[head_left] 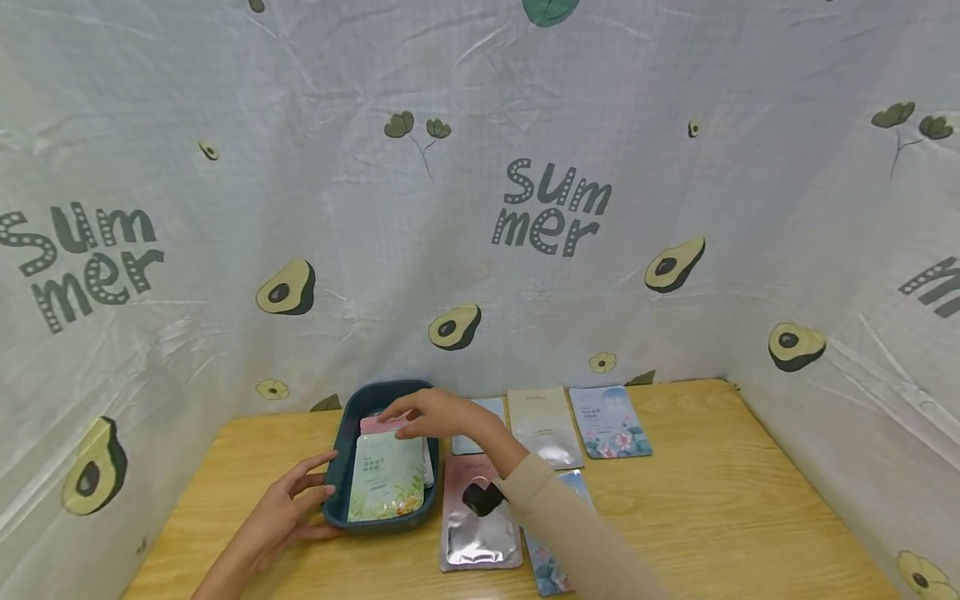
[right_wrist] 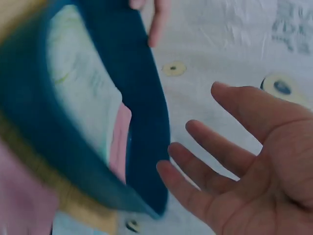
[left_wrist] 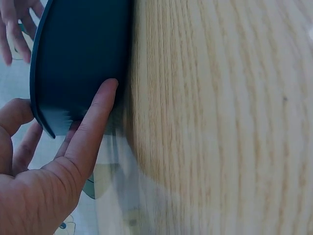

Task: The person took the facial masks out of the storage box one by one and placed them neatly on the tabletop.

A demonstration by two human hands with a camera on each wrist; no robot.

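Note:
A dark blue plastic basket (head_left: 401, 525) stands on the left part of the table. On top in it lies a pale green sachet (head_left: 388, 475), with a pink sachet (head_left: 372, 425) partly under it; anything deeper is hidden. My left hand (head_left: 279, 510) touches the basket's left side, one long finger (left_wrist: 93, 117) laid along the outer wall and the thumb at the rim. Over the basket's far right end, my right hand (head_left: 441, 414) hovers with its fingers (right_wrist: 220, 147) spread apart and nothing in them.
Right of the basket lie a pink and silver sachet (head_left: 480, 546), a pale blue one (head_left: 467, 446), a cream one (head_left: 543, 421) and a blue floral one (head_left: 611, 421). Another floral sachet (head_left: 551, 575) is partly under my right sleeve. A printed curtain (head_left: 480, 125) encloses the table's back and sides.

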